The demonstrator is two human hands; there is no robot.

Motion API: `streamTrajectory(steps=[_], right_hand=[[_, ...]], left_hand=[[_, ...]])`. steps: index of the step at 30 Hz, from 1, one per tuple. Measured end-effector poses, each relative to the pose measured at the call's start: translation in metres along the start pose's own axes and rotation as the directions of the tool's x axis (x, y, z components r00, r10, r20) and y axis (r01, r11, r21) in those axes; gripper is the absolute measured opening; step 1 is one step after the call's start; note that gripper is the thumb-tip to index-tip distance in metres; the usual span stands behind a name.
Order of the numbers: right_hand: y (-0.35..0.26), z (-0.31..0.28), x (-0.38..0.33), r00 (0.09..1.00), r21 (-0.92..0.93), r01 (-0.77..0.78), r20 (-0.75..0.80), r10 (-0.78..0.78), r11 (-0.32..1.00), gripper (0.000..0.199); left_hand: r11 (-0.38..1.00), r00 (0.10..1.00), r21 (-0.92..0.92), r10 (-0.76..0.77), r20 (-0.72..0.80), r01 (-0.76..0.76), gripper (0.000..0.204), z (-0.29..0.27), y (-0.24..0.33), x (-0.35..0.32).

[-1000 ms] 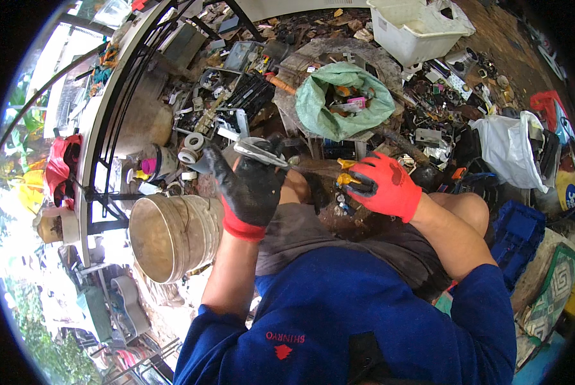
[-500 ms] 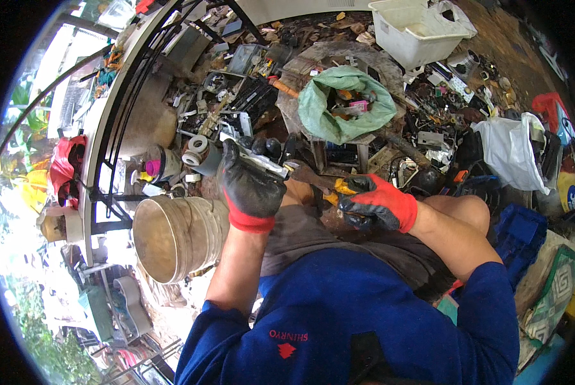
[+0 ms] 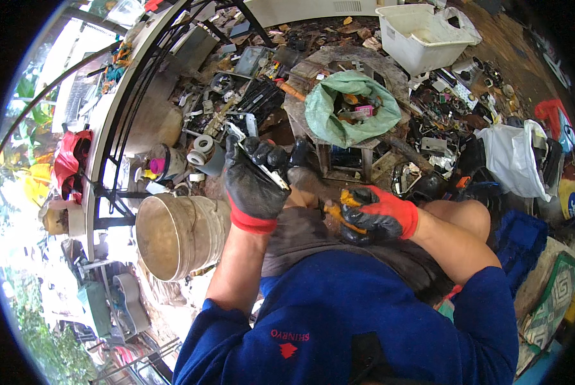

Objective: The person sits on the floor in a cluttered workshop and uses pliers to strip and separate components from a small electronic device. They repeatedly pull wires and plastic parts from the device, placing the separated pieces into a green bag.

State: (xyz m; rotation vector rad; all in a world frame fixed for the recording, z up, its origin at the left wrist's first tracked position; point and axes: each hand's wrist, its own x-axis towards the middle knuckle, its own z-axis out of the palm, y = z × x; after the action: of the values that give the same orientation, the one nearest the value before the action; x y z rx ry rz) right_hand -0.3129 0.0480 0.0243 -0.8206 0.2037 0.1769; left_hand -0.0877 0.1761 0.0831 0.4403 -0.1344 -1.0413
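My left hand (image 3: 257, 183), in a black glove with a red cuff, grips a flat dark and silver piece of scrap electronics (image 3: 260, 163) above my left knee. My right hand (image 3: 378, 213), in a red and black glove, is closed on a tool with an orange-yellow handle (image 3: 340, 215) held low over my lap, just right of the scrap piece. Both hands are close together, a few finger-widths apart. What the tool's tip touches is hidden by the gloves.
A dented metal bucket (image 3: 180, 236) lies beside my left arm. A green sack (image 3: 345, 106) of parts sits on a small round table ahead. A white plastic tub (image 3: 422, 38), a white bag (image 3: 513, 159) and scattered scrap fill the ground. A tape roll (image 3: 202, 145) lies left.
Both hands have dropped toward my lap and drawn closer together. The right hand turned so its dark palm side shows, still on the tool; the left keeps the scrap piece.
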Motion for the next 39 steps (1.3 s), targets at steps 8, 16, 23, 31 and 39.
streamTrajectory(steps=[8, 16, 23, 31, 39], right_hand=[[-0.011, -0.013, 0.001, 0.850, -0.924, 0.328, 0.198, -0.489, 0.196, 0.043], [0.007, -0.010, 0.007, 0.801, -0.904, 0.364, 0.183, -0.570, 0.222, 0.048], [0.010, -0.012, 0.005, 0.865, -0.874, 0.323, 0.117, -0.487, 0.363, 0.050], [0.017, -0.013, 0.005, 0.814, -0.911, 0.276, 0.051, -0.579, 0.308, 0.055], [0.011, 0.006, 0.014, 0.631, -0.943, 0.213, -0.069, -0.773, 0.257, 0.052]], left_hand=[[0.998, 0.995, 0.011, 0.057, -0.086, -0.056, 0.043, 0.005, 0.008, 0.001], [0.991, 0.994, 0.070, 0.112, 0.017, -0.113, 0.042, 0.001, -0.007, -0.001], [0.995, 0.992, 0.033, 0.096, 0.077, -0.099, 0.040, 0.012, -0.008, 0.001], [0.975, 0.982, 0.120, 0.180, 0.057, -0.186, 0.044, 0.018, -0.012, -0.003], [0.893, 0.931, 0.320, 0.357, -0.072, -0.318, 0.043, 0.020, -0.024, -0.001]])
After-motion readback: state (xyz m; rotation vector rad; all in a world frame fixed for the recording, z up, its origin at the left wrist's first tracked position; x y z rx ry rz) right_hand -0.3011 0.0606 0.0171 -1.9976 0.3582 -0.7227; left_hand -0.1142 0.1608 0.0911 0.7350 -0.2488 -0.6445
